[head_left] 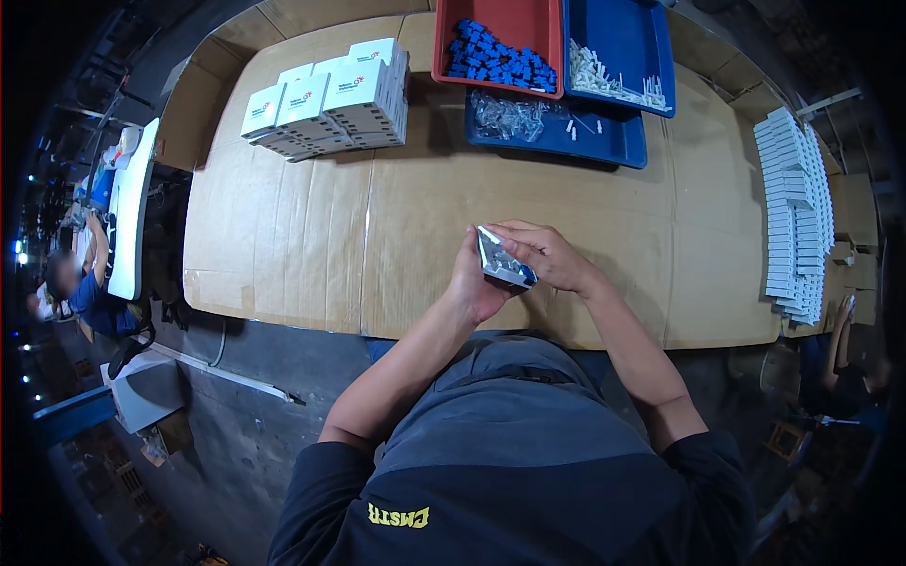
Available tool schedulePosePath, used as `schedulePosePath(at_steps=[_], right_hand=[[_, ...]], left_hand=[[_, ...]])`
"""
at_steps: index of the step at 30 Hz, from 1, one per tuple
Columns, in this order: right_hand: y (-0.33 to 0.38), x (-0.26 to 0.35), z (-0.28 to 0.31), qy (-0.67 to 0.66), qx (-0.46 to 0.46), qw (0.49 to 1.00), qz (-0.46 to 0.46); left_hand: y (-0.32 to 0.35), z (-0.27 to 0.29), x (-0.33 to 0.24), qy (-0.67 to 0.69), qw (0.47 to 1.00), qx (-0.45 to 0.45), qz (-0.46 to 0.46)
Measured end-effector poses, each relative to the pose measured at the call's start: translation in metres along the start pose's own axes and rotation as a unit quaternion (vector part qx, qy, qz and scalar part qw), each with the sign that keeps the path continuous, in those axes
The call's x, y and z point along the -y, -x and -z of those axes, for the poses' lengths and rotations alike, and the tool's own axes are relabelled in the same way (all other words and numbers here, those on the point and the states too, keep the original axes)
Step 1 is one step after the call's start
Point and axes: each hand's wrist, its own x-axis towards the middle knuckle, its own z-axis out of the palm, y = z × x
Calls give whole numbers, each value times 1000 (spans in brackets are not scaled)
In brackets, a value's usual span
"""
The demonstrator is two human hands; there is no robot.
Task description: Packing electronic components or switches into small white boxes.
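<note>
Over the near middle of the cardboard-covered table, my left hand (475,281) holds a small white box (495,255) from the side, fingers wrapped round it. My right hand (549,255) is closed at the box's upper right edge, its fingers over the top. Inside the box, clear or shiny contents and a dark blue bit show; their kind is too small to tell. Beyond my hands stand a red tray (448,83) of small blue plastic parts (500,58), a blue tray (651,38) of white plastic pieces (604,80), and a lower blue tray (604,151) with clear plastic parts (510,118).
White boxes (330,99) are stacked at the back left of the table (283,226). Tall stacks of white boxes (795,217) line the right edge. A person (87,283) sits at a white table (132,217) on the left; another person's arm (838,344) shows at far right.
</note>
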Motion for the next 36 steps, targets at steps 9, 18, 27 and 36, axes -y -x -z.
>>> schedulePosePath(at_steps=[9,18,27,36], right_hand=[[-1,1,-2,28,4,1000,-7],[0,-3,-3,46,2,999,-1],[5,-16,-5,-91,-20,995,-26],[12,-4,-14,-55,-30,997,-44]], left_hand=[[-2,3,-1,10,1000,0,17],[-2,1,0,2,1000,-8,26],[-3,-4,0,12,999,-30,9],[0,-4,3,28,998,-47,-1]])
